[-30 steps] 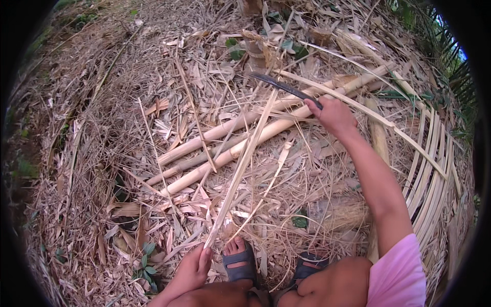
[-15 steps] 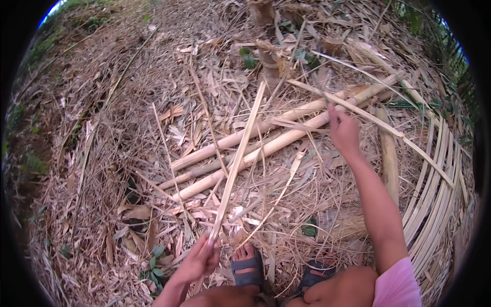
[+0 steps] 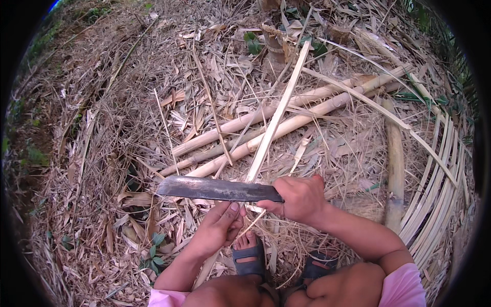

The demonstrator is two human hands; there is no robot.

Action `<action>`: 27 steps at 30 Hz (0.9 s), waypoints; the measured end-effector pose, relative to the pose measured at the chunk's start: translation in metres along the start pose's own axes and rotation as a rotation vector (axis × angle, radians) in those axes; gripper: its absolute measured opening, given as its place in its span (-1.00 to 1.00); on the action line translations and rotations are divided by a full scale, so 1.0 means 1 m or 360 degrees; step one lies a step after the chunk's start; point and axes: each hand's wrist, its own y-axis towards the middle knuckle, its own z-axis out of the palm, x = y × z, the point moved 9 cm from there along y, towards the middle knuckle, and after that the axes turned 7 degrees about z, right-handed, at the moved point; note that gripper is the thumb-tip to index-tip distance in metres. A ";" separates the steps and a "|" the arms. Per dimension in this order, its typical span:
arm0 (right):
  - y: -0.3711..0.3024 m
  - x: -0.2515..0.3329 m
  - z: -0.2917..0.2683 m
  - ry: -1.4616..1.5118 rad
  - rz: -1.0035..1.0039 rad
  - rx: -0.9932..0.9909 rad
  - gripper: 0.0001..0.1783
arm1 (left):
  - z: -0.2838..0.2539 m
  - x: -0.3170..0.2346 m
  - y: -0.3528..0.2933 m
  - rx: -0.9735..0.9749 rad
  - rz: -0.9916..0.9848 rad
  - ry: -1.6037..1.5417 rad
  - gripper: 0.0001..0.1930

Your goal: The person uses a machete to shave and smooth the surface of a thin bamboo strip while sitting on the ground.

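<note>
- A long pale bamboo strip [image 3: 279, 115] slants up from the person's left hand, its middle crossing above the poles.
- The left hand [image 3: 221, 227] has its thumb pressed to curled fingers, pinching the strip's near part just under the blade.
- The right hand [image 3: 302, 198] makes a closed fist around the handle of a broad dark knife [image 3: 220, 189].
- The blade lies sideways across the strip, tip to the left; I can't tell from here whether they touch.
- Beyond, bamboo poles [image 3: 302, 121] rest slantwise on the littered ground [image 3: 117, 128].
- Many thin strips [image 3: 434, 189] curve along the ground's right edge, a thicker pole [image 3: 395, 169] lying inward of them.
- Dark sandals [image 3: 249, 261] stand at the ground's near edge.
</note>
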 end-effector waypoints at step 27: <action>0.005 -0.012 -0.026 -0.0107 0.0043 -0.0123 -0.36 | 0.010 0.001 -0.005 0.0145 -0.0073 0.0133 -0.73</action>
